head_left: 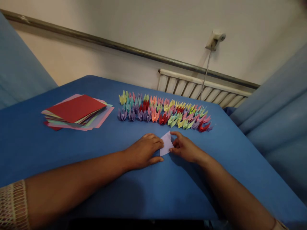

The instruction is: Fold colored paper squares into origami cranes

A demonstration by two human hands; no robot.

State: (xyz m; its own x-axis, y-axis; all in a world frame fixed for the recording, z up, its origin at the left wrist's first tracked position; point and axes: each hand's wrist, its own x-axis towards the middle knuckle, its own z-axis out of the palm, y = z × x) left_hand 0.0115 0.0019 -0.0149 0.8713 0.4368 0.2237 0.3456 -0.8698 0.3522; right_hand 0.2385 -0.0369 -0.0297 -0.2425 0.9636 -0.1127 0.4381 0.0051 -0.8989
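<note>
A small folded piece of pale lilac paper (166, 144) lies on the blue table between my hands. My left hand (145, 149) rests flat on the table, its fingertips over the paper's left edge and its thumb apart near the lower corner. My right hand (185, 147) is curled at the right side of the paper. Its index finger touches the top corner and its thumb touches the lower right edge; the other fingers are bent and partly hidden.
Several rows of colourful folded paper cranes (163, 119) stand beyond my hands. A stack of coloured paper sheets (76, 108), red on top, lies at the left. Behind the blue table (107, 198) are a radiator (182, 86), a wall rail and a plugged-in cable. Blue curtains hang on both sides.
</note>
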